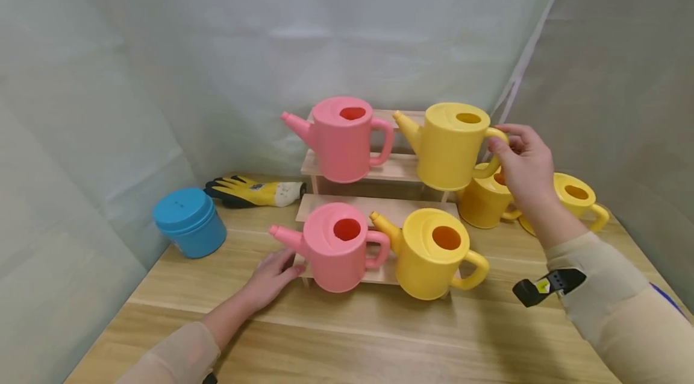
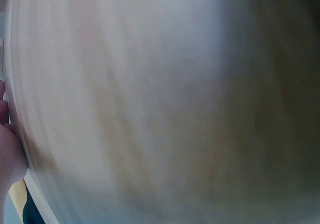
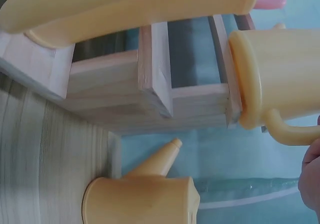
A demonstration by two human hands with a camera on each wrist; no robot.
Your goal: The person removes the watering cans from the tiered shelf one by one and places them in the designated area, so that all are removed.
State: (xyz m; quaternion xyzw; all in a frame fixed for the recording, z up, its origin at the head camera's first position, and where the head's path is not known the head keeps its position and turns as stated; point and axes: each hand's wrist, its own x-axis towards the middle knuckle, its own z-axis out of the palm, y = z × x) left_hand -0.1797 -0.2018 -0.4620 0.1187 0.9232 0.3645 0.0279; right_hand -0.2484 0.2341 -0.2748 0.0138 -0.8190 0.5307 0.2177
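Note:
My right hand [image 1: 528, 164] grips the handle of a yellow watering can [image 1: 449, 149] at the right of the wooden rack's upper tier; in the right wrist view, that can [image 3: 285, 76] is beside the hand's edge [image 3: 311, 176]. A pink watering can [image 1: 343, 143] is to its left. Lower down, another pink can [image 1: 333, 251] and a yellow can [image 1: 425, 257] stand on the front tier, spouts to the left. At that tier's left end my left hand [image 1: 268, 281] rests with relaxed fingers against the rack [image 1: 379, 210]; its fingertips are partly hidden.
Two more yellow cans, one [image 1: 482, 203] beside the rack and one [image 1: 577, 200] farther right, stand behind my right forearm. At the left are a blue lidded tub [image 1: 190, 221] and a yellow-and-black glove [image 1: 252, 191]. Pale curtains hang around the wooden table [image 1: 325, 342].

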